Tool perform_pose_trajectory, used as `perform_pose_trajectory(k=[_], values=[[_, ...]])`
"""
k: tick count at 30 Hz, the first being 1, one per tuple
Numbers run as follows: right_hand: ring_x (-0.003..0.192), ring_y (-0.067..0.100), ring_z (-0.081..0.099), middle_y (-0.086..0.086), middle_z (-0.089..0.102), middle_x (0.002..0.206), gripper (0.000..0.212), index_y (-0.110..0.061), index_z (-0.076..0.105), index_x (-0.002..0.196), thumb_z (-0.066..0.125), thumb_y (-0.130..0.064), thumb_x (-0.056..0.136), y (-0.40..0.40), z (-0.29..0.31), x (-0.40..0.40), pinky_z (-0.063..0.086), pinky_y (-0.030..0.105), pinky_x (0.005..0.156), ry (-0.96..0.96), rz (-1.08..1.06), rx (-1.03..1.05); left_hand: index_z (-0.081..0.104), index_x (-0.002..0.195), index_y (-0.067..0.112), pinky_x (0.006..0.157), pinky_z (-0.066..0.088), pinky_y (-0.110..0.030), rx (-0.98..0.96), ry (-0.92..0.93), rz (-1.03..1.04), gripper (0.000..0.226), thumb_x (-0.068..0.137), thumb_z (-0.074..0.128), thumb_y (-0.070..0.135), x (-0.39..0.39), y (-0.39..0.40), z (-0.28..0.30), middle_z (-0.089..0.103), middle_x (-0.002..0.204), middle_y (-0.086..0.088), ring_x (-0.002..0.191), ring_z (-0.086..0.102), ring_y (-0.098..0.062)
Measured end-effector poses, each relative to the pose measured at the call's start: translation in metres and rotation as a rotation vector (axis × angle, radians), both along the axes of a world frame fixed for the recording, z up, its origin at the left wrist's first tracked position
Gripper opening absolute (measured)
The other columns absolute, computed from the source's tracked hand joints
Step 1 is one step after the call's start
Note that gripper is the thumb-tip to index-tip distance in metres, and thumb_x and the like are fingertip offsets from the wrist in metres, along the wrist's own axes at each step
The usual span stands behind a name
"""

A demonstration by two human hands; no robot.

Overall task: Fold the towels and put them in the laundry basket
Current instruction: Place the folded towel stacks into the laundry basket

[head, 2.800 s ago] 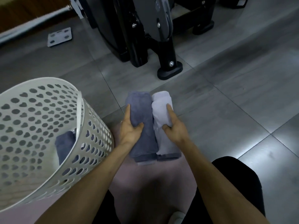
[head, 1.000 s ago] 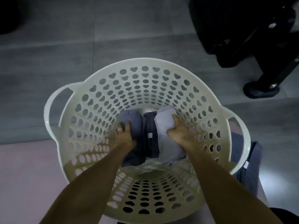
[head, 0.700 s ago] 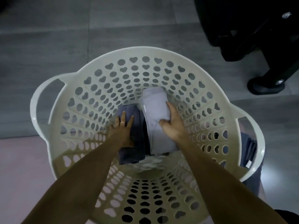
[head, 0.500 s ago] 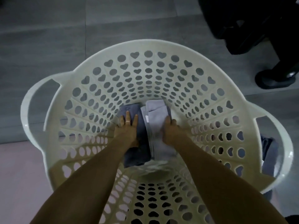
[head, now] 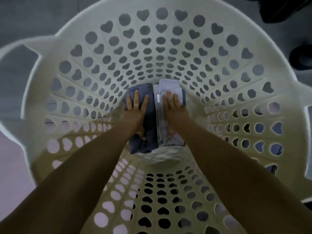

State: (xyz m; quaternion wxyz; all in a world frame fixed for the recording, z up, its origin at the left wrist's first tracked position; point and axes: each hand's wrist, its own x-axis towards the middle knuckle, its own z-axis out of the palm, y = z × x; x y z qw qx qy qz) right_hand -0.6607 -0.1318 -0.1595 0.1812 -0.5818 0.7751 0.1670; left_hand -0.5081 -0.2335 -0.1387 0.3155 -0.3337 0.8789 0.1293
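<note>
Floor tiles [head: 33,17] are showing around the laundry basket [head: 253,48]. Inside, left hand [head: 135,108] is lying flat, fingers spread, on the dark towel [head: 148,132]; right hand [head: 172,107] is lying flat on the light towel [head: 168,85] beside it.

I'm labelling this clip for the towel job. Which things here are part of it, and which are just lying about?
Part of the job:
dark towel, under the left hand
pale towel, under the right hand
basket, holding both towels

Just lying about:
black equipment on the floor, top right
cloth seen through the basket's right wall
</note>
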Motion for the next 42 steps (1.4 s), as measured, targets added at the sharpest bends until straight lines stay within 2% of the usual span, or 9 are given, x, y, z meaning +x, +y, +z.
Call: perform_pose_trajectory(k=[4,8,13,16,18,23,32,36,42], values=[[0.131,0.031,0.04,0.013,0.051,0.142,0.062,-0.008,0.032,0.139,0.049,-0.025,0.082,0.003,0.016,0.011,0.056,0.035,0.074,-0.054,-0.071,0.028,-0.026,0.149,0.018,0.114,0.02,-0.055,-0.039,-0.002,0.031,0.132,0.072,0.076,0.054,0.0,0.01,0.006,-0.03,0.155,-0.018,0.142,-0.018,-0.048],[0.147,0.031,0.013,0.012,-0.003,0.161,0.105,-0.007,0.001,0.153,0.075,-0.021,0.08,0.013,0.065,0.0,0.035,0.042,0.108,-0.171,-0.007,0.212,-0.031,0.146,0.021,0.112,0.02,-0.06,-0.023,-0.1,0.081,0.142,0.065,0.081,0.05,-0.01,0.015,0.016,-0.035,0.153,-0.017,0.141,-0.022,-0.048],[0.116,0.028,0.054,0.014,0.05,0.134,0.072,-0.006,0.032,0.143,0.069,-0.026,0.085,0.033,0.141,-0.013,0.048,0.036,0.092,-0.399,-0.239,0.067,-0.02,0.151,0.015,0.115,0.018,-0.052,0.039,-0.192,0.037,0.129,0.073,0.08,0.038,-0.019,0.025,0.06,-0.024,0.156,-0.023,0.144,-0.011,-0.046],[0.108,0.024,0.056,0.01,0.057,0.115,0.029,-0.01,0.052,0.112,0.066,-0.02,0.088,0.046,0.177,-0.01,0.044,0.027,0.083,-0.549,-0.351,-0.119,0.04,0.143,0.017,0.103,0.04,-0.039,0.158,0.005,0.154,0.068,0.082,0.068,0.021,-0.015,0.023,0.094,0.039,0.147,-0.018,0.131,0.042,-0.034],[0.109,0.021,0.056,0.007,0.059,0.114,0.027,-0.006,0.059,0.111,0.067,-0.016,0.087,0.057,0.205,-0.005,0.04,0.02,0.082,-0.653,-0.407,-0.255,0.058,0.127,0.014,0.097,0.046,-0.036,0.181,0.153,0.217,0.041,0.086,0.061,0.013,-0.013,0.029,0.116,0.06,0.127,-0.01,0.115,0.057,-0.028],[0.097,0.023,0.066,0.01,0.07,0.1,0.022,-0.002,0.067,0.101,0.071,-0.006,0.079,0.108,0.269,0.006,0.052,0.042,0.092,-0.865,-0.515,-0.605,0.066,0.103,0.005,0.081,0.045,-0.03,0.222,0.474,0.201,0.022,0.085,0.056,0.0,-0.002,0.061,0.17,0.064,0.1,-0.008,0.1,0.062,-0.03],[0.079,0.009,0.065,0.008,0.069,0.087,0.019,-0.002,0.068,0.099,0.067,0.008,0.084,0.234,0.328,-0.003,0.054,0.026,0.079,-1.034,-0.587,-0.946,0.065,0.092,0.032,0.081,0.051,-0.021,0.442,1.164,0.37,0.039,0.083,0.066,-0.006,0.003,0.204,0.301,0.07,0.087,0.005,0.081,0.065,-0.009],[0.07,0.0,0.064,-0.002,0.069,0.08,0.018,-0.011,0.067,0.094,0.066,0.004,0.085,0.292,0.308,-0.034,0.049,0.014,0.07,-0.996,-0.751,-1.017,0.065,0.102,0.03,0.071,0.045,-0.011,0.466,1.166,0.184,0.032,0.085,0.065,0.003,-0.034,0.275,0.314,0.069,0.087,0.008,0.079,0.063,-0.005],[0.062,-0.005,0.062,0.012,0.062,0.086,0.02,0.015,0.061,0.108,0.058,0.014,0.088,0.367,0.241,-0.089,0.048,0.009,0.065,-0.9,-1.039,-0.92,0.062,0.098,0.036,0.078,0.051,-0.027,0.606,1.046,0.15,0.028,0.087,0.063,0.01,-0.108,0.331,0.251,0.072,0.09,-0.001,0.085,0.068,-0.018]])
